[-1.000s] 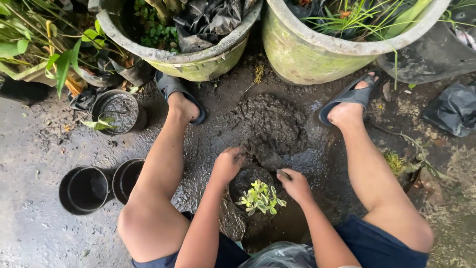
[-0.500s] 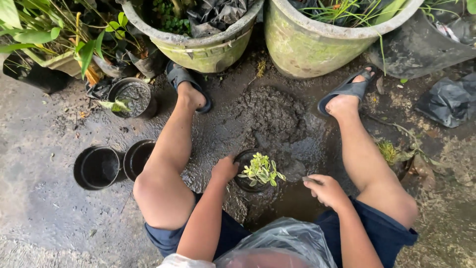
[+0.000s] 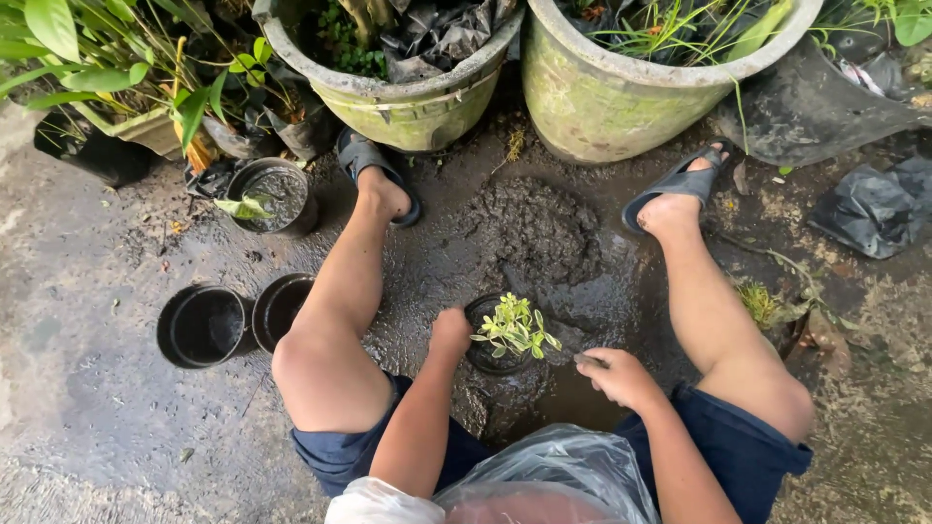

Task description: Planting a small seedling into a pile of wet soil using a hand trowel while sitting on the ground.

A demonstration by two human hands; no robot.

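Little pot, freshly planted

Small black pot (image 3: 488,337) with a yellow-green seedling (image 3: 515,328); left hand (image 3: 450,331) grips its rim, right hand (image 3: 614,375) hangs loosely curled, empty, over wet soil (image 3: 534,228).

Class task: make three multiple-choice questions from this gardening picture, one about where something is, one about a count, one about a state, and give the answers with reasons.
1. Where is the soil heap?
A. between the feet
B. inside an empty pot
C. behind the person

2. How many empty black pots lie left of the knee?
A. one
B. two
C. four

3. What is the left hand doing?
A. hanging free
B. gripping a sandal
C. touching the seedling pot

Answers: 1 A, the heap lies on the wet ground between both sandalled feet. 2 B, two lie side by side. 3 C, it rests at the pot's rim, while the right hand is beside it.
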